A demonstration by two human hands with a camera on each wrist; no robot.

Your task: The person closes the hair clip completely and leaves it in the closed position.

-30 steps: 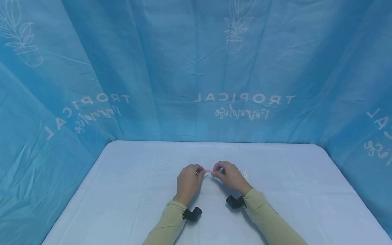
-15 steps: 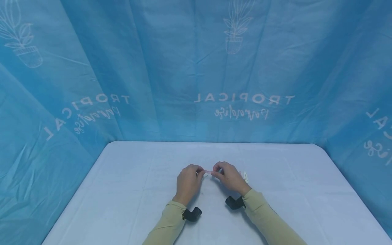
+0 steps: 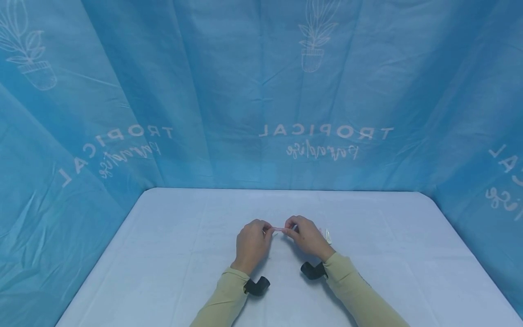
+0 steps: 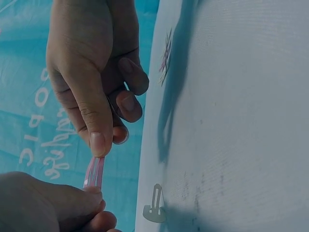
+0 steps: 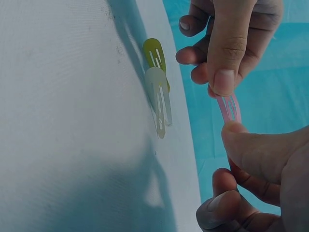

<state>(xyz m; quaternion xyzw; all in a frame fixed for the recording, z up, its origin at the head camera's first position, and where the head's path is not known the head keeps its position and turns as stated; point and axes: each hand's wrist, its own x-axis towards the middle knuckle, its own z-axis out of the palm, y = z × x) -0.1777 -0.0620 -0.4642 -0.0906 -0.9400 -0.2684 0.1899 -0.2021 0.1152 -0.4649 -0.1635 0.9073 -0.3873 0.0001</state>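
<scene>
A pink snap hair clip [image 3: 278,229] spans the short gap between my two hands, held above the table. At its left end, the thumb and fingertips of my left hand [image 3: 252,243] pinch it. My right hand [image 3: 308,236] pinches the other end the same way. Both wrist views show the middle of the pink clip [image 4: 94,171] bare, with slots along it; its ends are hidden under the fingertips. Below the hands in the right wrist view lie a pale clip [image 5: 157,84] and a yellow-green clip [image 5: 153,52], partly overlapping.
Beside my right wrist, a pale hair clip [image 3: 328,236] lies on the white table [image 3: 367,272]. The left wrist view shows a small heap of clips [image 4: 165,58] at the table's far part. A printed blue curtain [image 3: 229,91] surrounds the back and sides. Black camera mounts [image 3: 257,286] sit at both wrists.
Both hands keep their pinch on the pink hair clip and hardly move. The right hand has shifted very slightly, and more of the pale clip beside its wrist shows.
</scene>
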